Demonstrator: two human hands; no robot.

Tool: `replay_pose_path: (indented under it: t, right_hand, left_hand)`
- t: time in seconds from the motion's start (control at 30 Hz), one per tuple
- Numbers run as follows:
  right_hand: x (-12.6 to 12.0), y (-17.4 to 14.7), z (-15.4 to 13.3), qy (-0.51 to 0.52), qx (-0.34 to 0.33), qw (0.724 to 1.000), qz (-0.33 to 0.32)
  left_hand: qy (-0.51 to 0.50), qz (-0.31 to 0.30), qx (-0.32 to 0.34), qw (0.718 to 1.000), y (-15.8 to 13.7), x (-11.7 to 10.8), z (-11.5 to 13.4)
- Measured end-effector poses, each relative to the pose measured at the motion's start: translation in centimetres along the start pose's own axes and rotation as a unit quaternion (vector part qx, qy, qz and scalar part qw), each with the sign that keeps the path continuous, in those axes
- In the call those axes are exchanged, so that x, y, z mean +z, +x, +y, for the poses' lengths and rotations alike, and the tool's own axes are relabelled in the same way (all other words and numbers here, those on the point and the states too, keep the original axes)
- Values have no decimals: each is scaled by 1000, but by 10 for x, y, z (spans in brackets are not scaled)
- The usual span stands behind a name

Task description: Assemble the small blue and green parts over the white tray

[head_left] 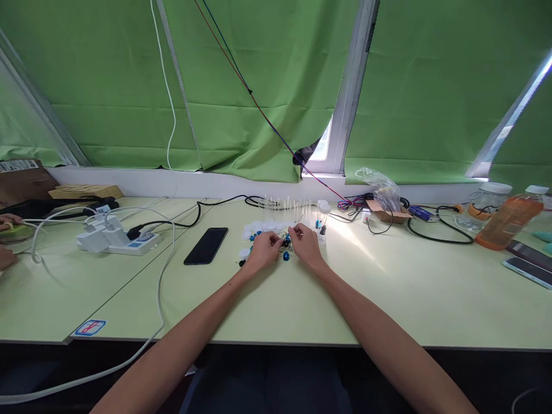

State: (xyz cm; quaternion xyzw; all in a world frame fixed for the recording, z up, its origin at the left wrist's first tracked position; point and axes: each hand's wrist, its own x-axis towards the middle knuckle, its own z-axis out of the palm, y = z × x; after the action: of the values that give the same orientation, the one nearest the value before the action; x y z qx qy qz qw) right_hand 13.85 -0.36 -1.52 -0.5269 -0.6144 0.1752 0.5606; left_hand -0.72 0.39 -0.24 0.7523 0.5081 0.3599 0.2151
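Observation:
My left hand (265,248) and my right hand (305,244) are close together over a cluster of small parts on the table. Thumb and fingers of each are pinched together, and what they grip is too small to make out. Between them lie small dark pieces with thin wire-like legs. A shiny blue round piece (286,256) rests just below the gap between my hands. Beside my left wrist is a small black piece (242,263), near a white round disc (244,253). Behind my hands, a row of thin clear rods (287,204) stands upright among whitish bases.
A black phone (206,246) lies left of my hands, beyond it a white power strip (133,246) with plugs and cables. At right are a small cardboard box (388,214), an orange bottle (509,221) and a clear jar (485,206). Another person's hand (6,257) shows at far left.

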Motion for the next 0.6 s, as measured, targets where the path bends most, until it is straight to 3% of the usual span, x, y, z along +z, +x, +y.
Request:
replay_pose_path:
  t: [0.6]
  right_hand:
    - [1,1,2,-8,-30,1000,0]
  left_hand:
    - [-121,-15,-84,989,-1,-1,6]
